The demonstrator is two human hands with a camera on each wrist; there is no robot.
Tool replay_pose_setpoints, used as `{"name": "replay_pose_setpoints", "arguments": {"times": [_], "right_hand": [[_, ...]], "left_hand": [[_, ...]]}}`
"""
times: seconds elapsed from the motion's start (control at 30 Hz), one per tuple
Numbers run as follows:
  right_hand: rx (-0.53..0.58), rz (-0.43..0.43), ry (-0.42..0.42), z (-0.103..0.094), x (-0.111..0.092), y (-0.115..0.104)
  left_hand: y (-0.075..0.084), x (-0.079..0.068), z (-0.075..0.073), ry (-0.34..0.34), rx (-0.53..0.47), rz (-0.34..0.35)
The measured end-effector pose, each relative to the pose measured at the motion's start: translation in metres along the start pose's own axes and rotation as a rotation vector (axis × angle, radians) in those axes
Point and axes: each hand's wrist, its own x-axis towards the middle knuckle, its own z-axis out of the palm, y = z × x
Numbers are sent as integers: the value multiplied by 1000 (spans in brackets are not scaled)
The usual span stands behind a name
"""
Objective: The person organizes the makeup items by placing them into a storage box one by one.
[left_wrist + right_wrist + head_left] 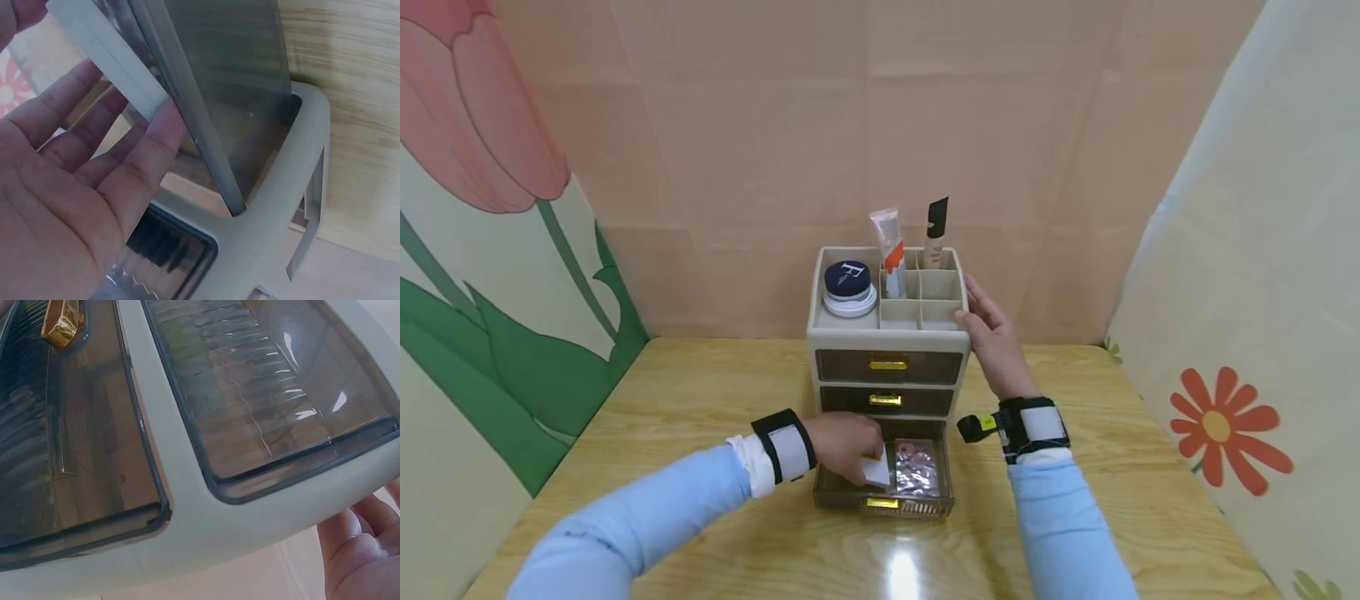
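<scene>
A cream makeup organizer (888,333) with brown see-through drawers stands on the table. Its bottom drawer (922,507) is pulled out. My left hand (848,444) is in that drawer and pinches a small flat white box (115,59) between thumb and fingers. Beside the box, on the drawer's right side, lies a shiny clear packet (916,468) with something pinkish in it. My right hand (996,342) holds the organizer's upper right side, thumb at the top front corner and fingers along the side wall.
On the organizer's top sit a dark-lidded round jar (847,289), a white and orange tube (890,250) and a black-capped tube (936,233). Two upper drawers with gold handles (888,364) are closed. A peach backdrop (745,167) stands behind the wooden table (715,392).
</scene>
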Motion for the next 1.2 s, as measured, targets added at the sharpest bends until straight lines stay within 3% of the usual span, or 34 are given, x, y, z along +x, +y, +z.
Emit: {"name": "replay_pose_setpoints", "arguments": {"times": [0.57,0.8,1.2], "right_hand": [[-20,17,2,-1,-2,-2],[-19,21,0,1,-2,-2],[-15,8,-2,0,-4,-3]], "left_hand": [[2,16,13,-14,102,19],[8,15,12,-51,121,-28],[8,12,21,-47,48,-59]]}}
